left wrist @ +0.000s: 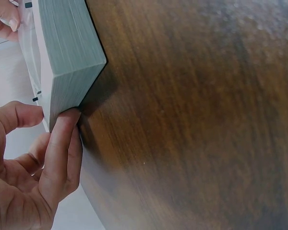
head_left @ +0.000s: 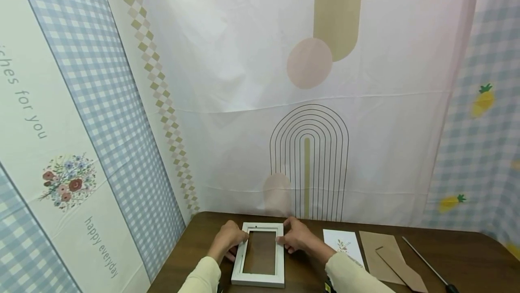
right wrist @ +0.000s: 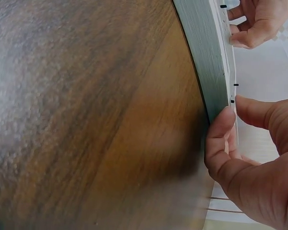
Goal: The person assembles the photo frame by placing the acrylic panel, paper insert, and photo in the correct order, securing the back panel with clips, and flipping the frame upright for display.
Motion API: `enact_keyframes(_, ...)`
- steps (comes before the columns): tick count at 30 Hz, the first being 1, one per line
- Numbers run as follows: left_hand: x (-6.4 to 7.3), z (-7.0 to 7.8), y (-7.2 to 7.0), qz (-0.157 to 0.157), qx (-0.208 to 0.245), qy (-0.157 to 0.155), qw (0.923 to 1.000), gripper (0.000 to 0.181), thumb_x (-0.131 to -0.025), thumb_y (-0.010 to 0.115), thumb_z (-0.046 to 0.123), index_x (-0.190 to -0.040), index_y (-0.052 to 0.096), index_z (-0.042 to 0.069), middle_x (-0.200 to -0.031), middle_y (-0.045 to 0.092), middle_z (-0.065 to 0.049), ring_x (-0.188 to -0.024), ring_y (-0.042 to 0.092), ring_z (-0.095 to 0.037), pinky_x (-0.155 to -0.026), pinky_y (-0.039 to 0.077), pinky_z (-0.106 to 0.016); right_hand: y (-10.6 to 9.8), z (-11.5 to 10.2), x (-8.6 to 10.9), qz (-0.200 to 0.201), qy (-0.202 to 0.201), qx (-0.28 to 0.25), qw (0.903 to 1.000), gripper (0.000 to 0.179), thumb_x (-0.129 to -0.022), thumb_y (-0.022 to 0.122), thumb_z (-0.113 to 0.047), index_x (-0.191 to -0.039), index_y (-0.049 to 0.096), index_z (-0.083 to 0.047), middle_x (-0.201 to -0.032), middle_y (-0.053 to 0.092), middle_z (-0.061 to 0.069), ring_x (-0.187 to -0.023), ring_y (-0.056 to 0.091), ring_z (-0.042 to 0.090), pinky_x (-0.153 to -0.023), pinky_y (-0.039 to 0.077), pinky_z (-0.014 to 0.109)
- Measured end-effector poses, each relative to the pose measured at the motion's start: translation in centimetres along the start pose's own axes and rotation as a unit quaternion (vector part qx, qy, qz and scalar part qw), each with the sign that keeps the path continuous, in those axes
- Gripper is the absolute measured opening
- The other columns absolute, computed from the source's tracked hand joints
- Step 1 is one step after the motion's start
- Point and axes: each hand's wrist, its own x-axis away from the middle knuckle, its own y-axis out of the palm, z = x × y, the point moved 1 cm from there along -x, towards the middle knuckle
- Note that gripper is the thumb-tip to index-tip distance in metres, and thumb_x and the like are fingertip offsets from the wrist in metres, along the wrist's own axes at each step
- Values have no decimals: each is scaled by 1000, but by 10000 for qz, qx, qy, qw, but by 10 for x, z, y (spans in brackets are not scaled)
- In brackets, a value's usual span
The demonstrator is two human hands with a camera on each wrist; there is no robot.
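A white picture frame point(head_left: 258, 279) lies on the brown table, its wood showing through the middle opening. My left hand point(head_left: 228, 239) grips the frame's left side, thumb on the upper face. On the opposite side, my right hand point(head_left: 300, 238) pinches the edge between thumb and fingers. The left wrist view shows the frame's thick side point(left wrist: 69, 36), with fingertips against a corner and the thumb near the upper edge. Small black tabs point(right wrist: 236, 85) stick up along the frame's upper edge in the right wrist view.
Right of the frame lie a white card point(head_left: 344, 244) with a printed plant and a brown backing board point(head_left: 375, 243) with a stand leg point(head_left: 400, 268). Farther right is a screwdriver point(head_left: 425, 258) with a black handle. A printed cloth point(head_left: 235, 148) hangs behind the table.
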Motion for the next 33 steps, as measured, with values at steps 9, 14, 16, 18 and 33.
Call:
enact_keyframes(9,-2,-1,2,29,-26,14,10000,12,-93,72,8,-91,63,0,-90,66,-19,-74,74,-37,-54,72,-51,1,0,1,2,90,-24,10000,61,-94,86,-6,-142,50,7,-75,63,10,-64,61,17,-52,62,28)
enact_keyframes(14,-1,0,2,10,-9,1,10000,13,-93,73,8,-90,63,0,-90,66,-20,-73,74,-37,-54,72,-52,2,0,2,22,153,92,9998,68,-96,87,-11,-147,46,10,-76,63,12,-64,61,18,-52,62,28)
enact_keyframes(16,-1,0,1,12,2,-8,10000,13,-93,73,8,-90,64,0,-89,66,-19,-73,74,-37,-54,72,-52,3,-1,2,49,165,161,9997,71,-97,87,-13,-148,45,11,-77,64,13,-64,61,19,-52,62,28)
enact_keyframes(18,-1,0,1,4,-12,-7,10000,13,-93,73,8,-89,64,0,-89,67,-19,-73,74,-37,-54,72,-52,4,-1,2,84,159,231,9996,72,-97,88,-14,-149,45,12,-78,64,13,-64,61,19,-51,60,27)
enact_keyframes(33,0,0,1,39,9,16,10000,12,-92,72,8,-90,65,-1,-86,67,-18,-71,75,-35,-53,72,-50,9,-6,2,52,122,708,9974,63,-97,89,-21,-137,49,5,-77,59,9,-61,55,17,-48,50,23)
